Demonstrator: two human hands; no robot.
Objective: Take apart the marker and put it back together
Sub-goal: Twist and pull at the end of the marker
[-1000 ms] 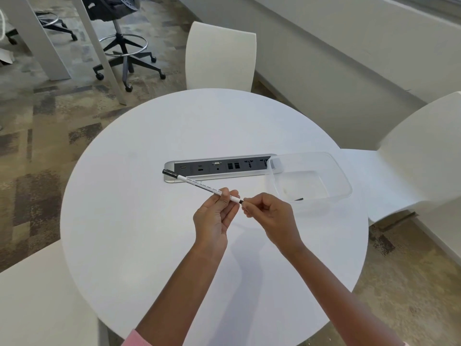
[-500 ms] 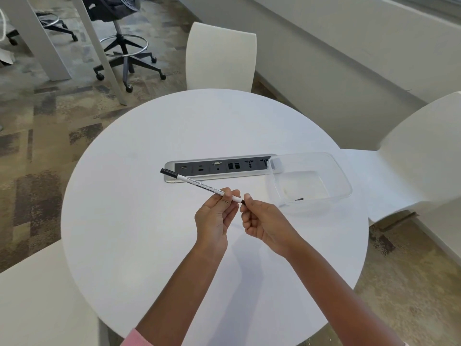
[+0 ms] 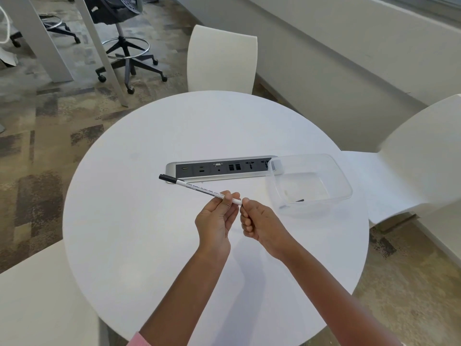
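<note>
A thin white marker [image 3: 199, 189] with printed text and a black cap at its far left end is held above the round white table [image 3: 149, 245]. My left hand [image 3: 215, 221] pinches the barrel near its right end. My right hand [image 3: 257, 223] is closed at the marker's right tip, thumb and fingers touching that end; the end piece itself is hidden inside the fingers. A small black part [image 3: 300, 200] lies in the clear plastic tub [image 3: 346, 186] to the right.
A silver and black power socket strip [image 3: 219, 168] is set into the table behind the marker. White chairs stand at the far side [image 3: 222, 58], right [image 3: 419, 156] and near left [image 3: 37, 295]. A black office stool [image 3: 124, 46] stands on the carpet.
My right hand has curled tighter at the marker's right end and rolled, knuckles turning down. The marker's capped end has drifted slightly left. My left hand stays put.
</note>
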